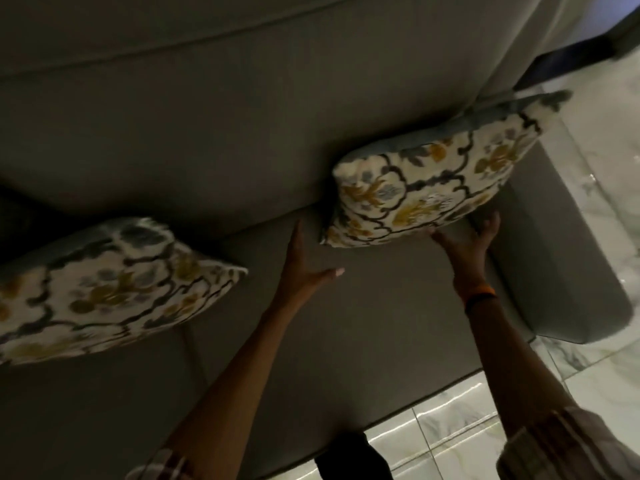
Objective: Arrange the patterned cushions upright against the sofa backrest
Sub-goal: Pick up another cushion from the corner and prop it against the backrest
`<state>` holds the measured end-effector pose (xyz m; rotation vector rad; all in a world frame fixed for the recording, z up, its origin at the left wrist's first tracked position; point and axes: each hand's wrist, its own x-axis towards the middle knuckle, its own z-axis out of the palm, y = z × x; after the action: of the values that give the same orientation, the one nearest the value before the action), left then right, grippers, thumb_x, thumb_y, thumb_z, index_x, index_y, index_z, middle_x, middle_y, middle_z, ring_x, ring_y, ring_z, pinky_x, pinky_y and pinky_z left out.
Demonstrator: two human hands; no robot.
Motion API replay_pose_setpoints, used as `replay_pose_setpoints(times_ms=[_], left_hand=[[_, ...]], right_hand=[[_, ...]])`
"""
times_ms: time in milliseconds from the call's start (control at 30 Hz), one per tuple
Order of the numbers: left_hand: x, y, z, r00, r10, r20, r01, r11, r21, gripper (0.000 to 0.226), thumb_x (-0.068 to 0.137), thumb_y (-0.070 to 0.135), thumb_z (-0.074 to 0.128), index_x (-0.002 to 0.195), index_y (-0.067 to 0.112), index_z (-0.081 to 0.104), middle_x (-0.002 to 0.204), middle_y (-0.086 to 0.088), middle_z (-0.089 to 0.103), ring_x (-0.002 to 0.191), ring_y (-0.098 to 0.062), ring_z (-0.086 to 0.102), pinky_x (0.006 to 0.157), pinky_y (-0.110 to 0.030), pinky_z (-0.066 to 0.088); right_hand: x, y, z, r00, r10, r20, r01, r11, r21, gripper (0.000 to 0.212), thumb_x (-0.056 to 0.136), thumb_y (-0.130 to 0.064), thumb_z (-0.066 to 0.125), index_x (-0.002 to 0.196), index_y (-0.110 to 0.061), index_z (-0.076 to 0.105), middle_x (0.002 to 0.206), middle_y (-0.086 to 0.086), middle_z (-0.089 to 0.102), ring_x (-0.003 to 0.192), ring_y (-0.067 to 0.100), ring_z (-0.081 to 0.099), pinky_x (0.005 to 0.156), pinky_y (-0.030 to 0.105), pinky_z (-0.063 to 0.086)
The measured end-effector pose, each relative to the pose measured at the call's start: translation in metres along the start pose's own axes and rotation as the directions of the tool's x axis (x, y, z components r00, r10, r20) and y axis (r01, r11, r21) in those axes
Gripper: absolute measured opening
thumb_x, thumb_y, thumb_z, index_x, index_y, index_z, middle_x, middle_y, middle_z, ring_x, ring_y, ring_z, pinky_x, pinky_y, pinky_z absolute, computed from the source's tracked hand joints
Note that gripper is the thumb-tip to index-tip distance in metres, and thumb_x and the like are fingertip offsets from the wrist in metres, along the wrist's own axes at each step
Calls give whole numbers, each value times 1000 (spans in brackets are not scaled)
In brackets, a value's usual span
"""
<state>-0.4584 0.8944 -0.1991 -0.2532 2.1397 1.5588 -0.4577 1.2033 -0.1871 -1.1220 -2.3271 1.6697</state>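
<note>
Two cream cushions with dark lattice and yellow-blue flowers lean on the grey sofa backrest (207, 140). The right cushion (433, 181) stands tilted near the sofa's right armrest. My right hand (467, 240) touches its lower edge from below, fingers spread under it. My left hand (304, 268) hovers flat and open over the seat, just left of that cushion's lower left corner, not touching it. The left cushion (104, 289) rests at the left, partly cut off by the frame edge.
The grey seat (311, 358) stretches between the cushions. The right armrest (568, 271) borders shiny marble floor tiles (450, 438). A dark object (346, 455) lies at the seat's front edge.
</note>
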Motion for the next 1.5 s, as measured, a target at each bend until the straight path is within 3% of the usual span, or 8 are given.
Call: replay_pose_setpoints(times_ms=[267,367,467,533,667,767,933,1500], left_hand=[[62,59,83,976,203,82,-197,977,-79,104,62,52,90,140,64,23,160,8,34,151,-20,31,124,-54,28],[60,73,100,974,226,-12,-225,959,-170,95,67,31,91,142,48,35,153,4,45,146,-13,42,122,-41,35],[68,77,106,985,167,-53,-174,964,-200,98,64,32,90,145,19,36,150,1,48,137,2,47,119,-23,37],[75,77,104,990,117,-73,-130,969,-210,118,57,53,90,149,8,32,154,-8,46,142,-10,45,123,-37,34],[74,73,93,992,100,-79,-109,988,-113,108,56,48,88,145,41,29,159,-12,38,148,-27,36,123,-53,32],[55,57,74,995,74,-59,-75,997,-3,113,67,34,90,154,31,20,163,-12,25,151,-30,28,121,-54,33],[-13,-14,17,998,-29,60,5,931,364,117,76,33,85,160,21,4,168,-11,10,156,-29,11,125,-47,27],[-325,-285,-414,911,-202,-359,364,803,471,105,83,43,74,159,24,5,168,-7,9,155,-29,10,120,-52,31]], right_hand=[[113,-47,-33,897,-180,403,203,979,-14,138,59,-1,94,159,-15,-1,145,-20,39,121,-23,47,113,25,42],[129,-57,-37,874,-254,414,279,960,0,132,61,7,92,159,-14,5,158,-2,36,128,-20,46,105,11,46],[133,-58,-36,864,-276,421,298,954,15,132,60,14,90,159,-11,7,161,6,35,141,0,45,115,29,46],[130,-51,-35,864,-271,425,299,954,0,134,59,5,94,159,-8,6,161,8,35,144,6,44,118,36,44],[104,-31,-28,888,-262,379,306,950,-59,149,54,-50,95,159,-3,0,163,8,26,150,5,34,121,35,39],[61,-12,-12,962,-151,225,186,972,-142,143,53,-45,95,161,-23,5,168,6,19,155,23,25,124,51,29],[-53,14,49,998,38,44,-25,965,-260,104,80,-22,84,160,-15,18,164,15,24,149,35,31,122,55,31],[-512,49,405,727,70,683,357,811,-464,76,90,-30,74,153,-18,35,161,10,25,147,34,35,113,51,45]])
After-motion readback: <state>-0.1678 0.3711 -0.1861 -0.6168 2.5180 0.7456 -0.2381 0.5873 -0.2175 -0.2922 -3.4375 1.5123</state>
